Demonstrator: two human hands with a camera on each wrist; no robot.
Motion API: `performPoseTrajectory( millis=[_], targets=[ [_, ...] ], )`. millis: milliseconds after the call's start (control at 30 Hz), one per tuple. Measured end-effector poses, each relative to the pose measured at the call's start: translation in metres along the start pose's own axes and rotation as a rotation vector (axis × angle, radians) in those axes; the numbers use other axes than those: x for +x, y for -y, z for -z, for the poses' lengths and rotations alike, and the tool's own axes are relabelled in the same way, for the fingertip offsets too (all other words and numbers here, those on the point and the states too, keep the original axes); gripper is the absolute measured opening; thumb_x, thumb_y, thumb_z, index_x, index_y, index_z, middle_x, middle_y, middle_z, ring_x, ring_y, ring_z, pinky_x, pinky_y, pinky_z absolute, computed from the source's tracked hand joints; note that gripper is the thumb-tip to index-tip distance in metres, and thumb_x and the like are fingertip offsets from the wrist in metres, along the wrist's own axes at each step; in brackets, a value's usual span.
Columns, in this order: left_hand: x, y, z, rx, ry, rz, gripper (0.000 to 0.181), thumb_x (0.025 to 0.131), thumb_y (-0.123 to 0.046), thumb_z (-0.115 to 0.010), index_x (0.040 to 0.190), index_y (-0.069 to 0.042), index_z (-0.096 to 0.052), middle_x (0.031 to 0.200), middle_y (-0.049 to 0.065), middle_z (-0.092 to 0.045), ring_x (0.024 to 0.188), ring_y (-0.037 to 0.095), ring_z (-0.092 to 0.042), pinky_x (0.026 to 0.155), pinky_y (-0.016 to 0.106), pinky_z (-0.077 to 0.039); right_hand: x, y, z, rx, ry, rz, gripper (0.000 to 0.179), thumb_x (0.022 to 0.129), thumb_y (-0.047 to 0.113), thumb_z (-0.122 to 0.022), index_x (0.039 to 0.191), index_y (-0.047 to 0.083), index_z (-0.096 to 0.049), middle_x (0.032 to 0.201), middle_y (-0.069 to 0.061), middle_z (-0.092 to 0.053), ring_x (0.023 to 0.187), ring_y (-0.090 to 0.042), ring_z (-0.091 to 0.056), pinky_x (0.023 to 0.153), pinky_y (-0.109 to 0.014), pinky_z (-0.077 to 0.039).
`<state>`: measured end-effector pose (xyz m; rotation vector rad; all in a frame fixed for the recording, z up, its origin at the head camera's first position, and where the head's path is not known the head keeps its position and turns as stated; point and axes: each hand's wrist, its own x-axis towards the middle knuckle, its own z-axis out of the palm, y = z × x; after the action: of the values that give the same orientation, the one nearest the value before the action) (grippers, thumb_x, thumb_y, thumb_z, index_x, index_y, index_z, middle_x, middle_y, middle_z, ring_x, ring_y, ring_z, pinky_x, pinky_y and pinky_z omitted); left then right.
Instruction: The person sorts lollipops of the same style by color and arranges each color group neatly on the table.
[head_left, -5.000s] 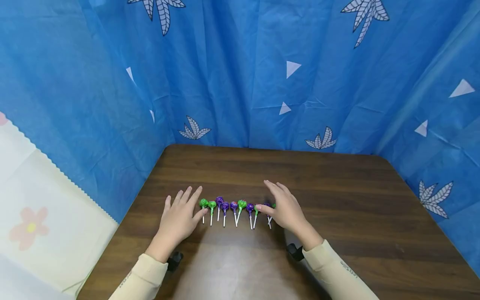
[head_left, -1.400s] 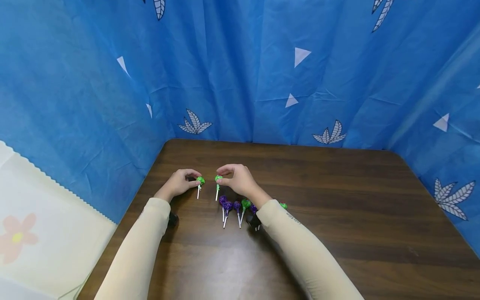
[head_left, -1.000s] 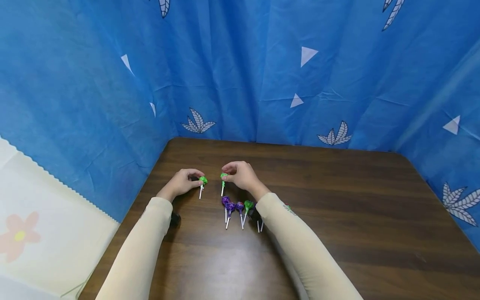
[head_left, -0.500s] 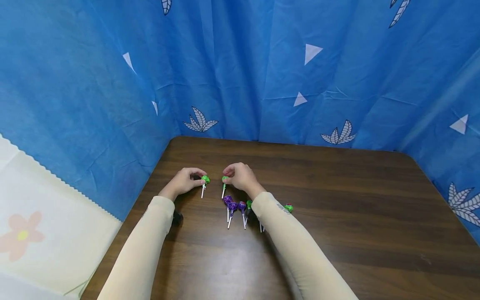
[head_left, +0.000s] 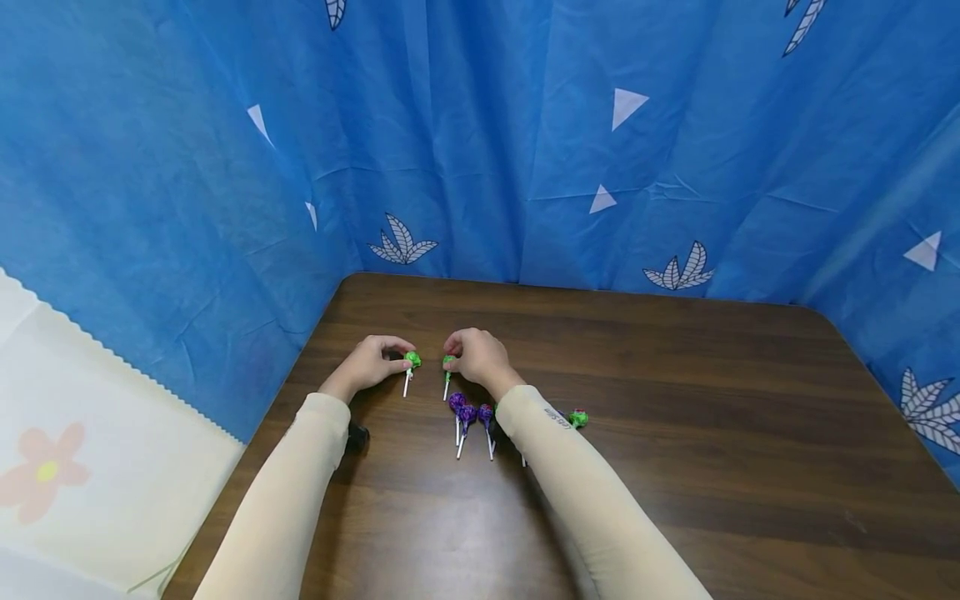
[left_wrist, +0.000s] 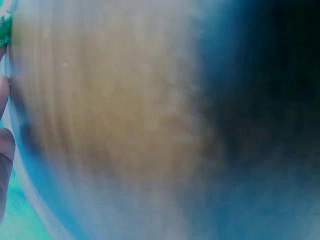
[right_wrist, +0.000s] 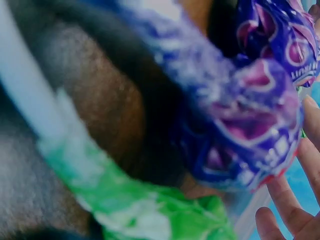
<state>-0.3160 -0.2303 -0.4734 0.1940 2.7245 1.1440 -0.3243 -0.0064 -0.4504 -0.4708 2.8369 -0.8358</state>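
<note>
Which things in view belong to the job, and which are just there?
Job, it seems:
- green lollipop pinched by the left hand
- second green lollipop pinched by the right hand
- probably the loose purple lollipops and loose green lollipop
- table, as work surface

Just there:
- blue curtain
- flowered white cloth

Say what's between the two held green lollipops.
Bare tabletop lies between the green lollipop in the left hand and the other green lollipop in the right hand, as the head view shows.
</note>
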Motion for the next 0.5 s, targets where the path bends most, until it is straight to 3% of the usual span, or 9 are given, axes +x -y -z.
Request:
performPoseTrajectory(
  millis=[267, 500],
  targets=[
    [-0.002, 0.001, 0.002, -0.001, -0.011, -0.030, 0.031, 0.094, -0.016, -0.069, 0.123, -0.008, -0.069, 0.119, 0.014, -0.069, 0.106, 0.027, -0.058, 0.091, 0.038, -0.044, -0.002, -0.004, 0.008, 0.040, 0.023, 0.012, 0.027, 0.087, 0.027, -0.078, 0.112, 0.017, -0.072, 0.110, 0.001, -0.075, 0.105, -0.018, -0.067, 0.095, -0.040, -0.050],
    [-0.001, 0.003, 0.001, 0.020, -0.020, -0.042, 0.033, 0.093, -0.018, -0.070, 0.125, -0.010, -0.069, 0.123, 0.013, -0.069, 0.103, 0.027, -0.056, 0.089, 0.037, -0.044, -0.006, -0.010, 0.036, 0.214, -0.025, 0.043, 0.037, 0.089, 0.025, -0.075, 0.123, 0.012, -0.069, 0.121, -0.005, -0.071, 0.119, -0.025, -0.062, 0.104, -0.043, -0.047]
  ],
)
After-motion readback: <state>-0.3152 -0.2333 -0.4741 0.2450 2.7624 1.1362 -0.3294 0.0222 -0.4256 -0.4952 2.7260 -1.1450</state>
